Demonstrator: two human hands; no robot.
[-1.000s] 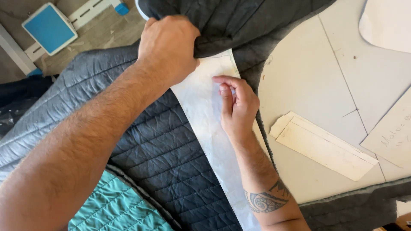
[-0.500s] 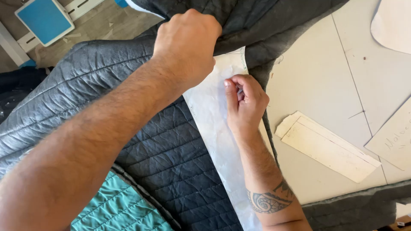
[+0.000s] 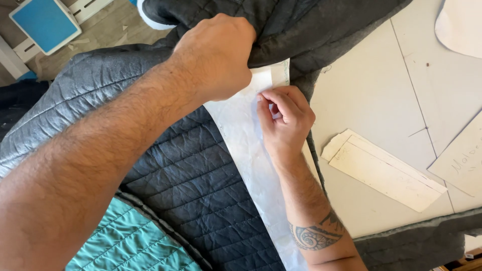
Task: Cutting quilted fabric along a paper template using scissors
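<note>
Gripping: left hand (image 3: 216, 55) bunches dark quilt (image 3: 191, 175) | right hand (image 3: 283, 123) fingers pinch one white strip (image 3: 251, 155)

A pale worktable (image 3: 371, 95) carries dark quilted fabric (image 3: 186, 175) at left, a white paper strip (image 3: 251, 160) on it, and cardboard templates (image 3: 381, 170) at right.

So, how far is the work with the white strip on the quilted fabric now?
Looks done: the white strip already lies flat along the dark quilted fabric, from the bottom edge up to the hands. In hand: the left hand grips a fold of the grey padding over the strip's top end, while the right hand pinches the strip there. Left: that top end, partly hidden under the fold.
</note>
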